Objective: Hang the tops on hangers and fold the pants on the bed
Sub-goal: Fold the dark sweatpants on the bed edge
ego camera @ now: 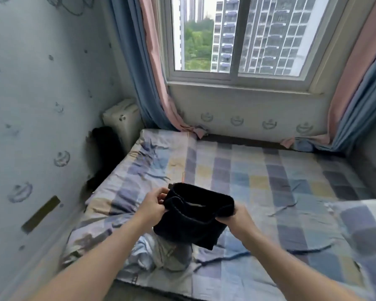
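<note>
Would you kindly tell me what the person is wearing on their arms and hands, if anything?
Nothing shows. The left hand and right hand are bare, with no gloves, rings, watch or bracelet visible. The left forearm and right forearm are uncovered down to the frame's lower edge, so any sleeve lies out of view.

We noted a sliding window (237,40) flanked by pink-and-blue curtains (152,83), a white box (122,118) in the corner, and patterned wallpaper (41,83) at left.
</note>
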Available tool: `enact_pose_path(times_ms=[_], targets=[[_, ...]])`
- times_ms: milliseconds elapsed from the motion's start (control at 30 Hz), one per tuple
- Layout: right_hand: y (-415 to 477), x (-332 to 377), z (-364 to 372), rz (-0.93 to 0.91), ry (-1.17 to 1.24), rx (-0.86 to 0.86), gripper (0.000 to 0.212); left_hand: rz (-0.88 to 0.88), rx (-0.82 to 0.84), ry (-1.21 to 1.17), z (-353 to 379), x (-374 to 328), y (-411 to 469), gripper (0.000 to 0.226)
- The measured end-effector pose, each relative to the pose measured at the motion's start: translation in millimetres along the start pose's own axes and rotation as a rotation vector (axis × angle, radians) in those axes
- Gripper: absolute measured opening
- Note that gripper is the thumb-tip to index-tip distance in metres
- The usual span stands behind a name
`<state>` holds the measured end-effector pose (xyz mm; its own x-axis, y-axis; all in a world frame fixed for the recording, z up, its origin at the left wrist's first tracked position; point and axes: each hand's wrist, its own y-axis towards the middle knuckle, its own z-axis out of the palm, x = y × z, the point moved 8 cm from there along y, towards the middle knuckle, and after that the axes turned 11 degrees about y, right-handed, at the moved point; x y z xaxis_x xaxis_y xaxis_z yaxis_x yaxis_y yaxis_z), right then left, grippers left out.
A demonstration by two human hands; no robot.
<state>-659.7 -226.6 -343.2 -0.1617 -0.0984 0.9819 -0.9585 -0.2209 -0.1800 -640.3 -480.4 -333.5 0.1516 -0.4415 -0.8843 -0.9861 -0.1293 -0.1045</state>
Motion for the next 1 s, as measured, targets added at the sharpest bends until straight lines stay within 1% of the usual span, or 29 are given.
enact_pose_path(times_ms=[67, 133, 200, 267, 367, 500, 567, 633, 733, 800, 867, 1000], targets=[[-32, -54, 6, 0.07, 0.003, 0.007, 0.03, -0.099, 0.022, 0.084, 25, 51, -41, 0.033], [-67, -106, 16, 0.142, 0.019, 0.028, 0.036, -0.196, 0.067, 0.178, 47, 100, -87, 0.038], [-99, -151, 24, 0.197, -0.001, 0.037, 0.044, -0.26, 0.132, 0.263, 66, 146, -130, 0.043], [-128, -186, 30, 0.217, -0.074, 0.068, 0.043, -0.298, 0.168, 0.33, 82, 191, -165, 0.046], [-170, -226, 35, 0.3, -0.149, 0.114, 0.033, -0.413, 0.193, 0.361, 101, 224, -218, 0.04], [-208, -261, 38, 0.383, -0.156, 0.106, 0.032, -0.502, 0.22, 0.406, 111, 219, -265, 0.032], [-213, -269, 41, 0.418, -0.149, 0.121, 0.029, -0.537, 0.248, 0.414, 112, 224, -271, 0.032], [-212, -273, 44, 0.433, -0.172, 0.149, 0.027, -0.584, 0.291, 0.403, 111, 232, -272, 0.026], [-199, -274, 47, 0.452, -0.192, 0.162, 0.029, -0.624, 0.372, 0.344, 109, 247, -262, 0.019], [-182, -265, 51, 0.439, -0.203, 0.159, 0.029, -0.619, 0.375, 0.317, 103, 245, -243, 0.021], [-158, -255, 55, 0.43, -0.204, 0.141, 0.027, -0.605, 0.376, 0.289, 96, 242, -217, 0.028], [-104, -235, 63, 0.456, -0.149, 0.075, 0.034, -0.585, 0.434, 0.237, 84, 248, -157, 0.032]])
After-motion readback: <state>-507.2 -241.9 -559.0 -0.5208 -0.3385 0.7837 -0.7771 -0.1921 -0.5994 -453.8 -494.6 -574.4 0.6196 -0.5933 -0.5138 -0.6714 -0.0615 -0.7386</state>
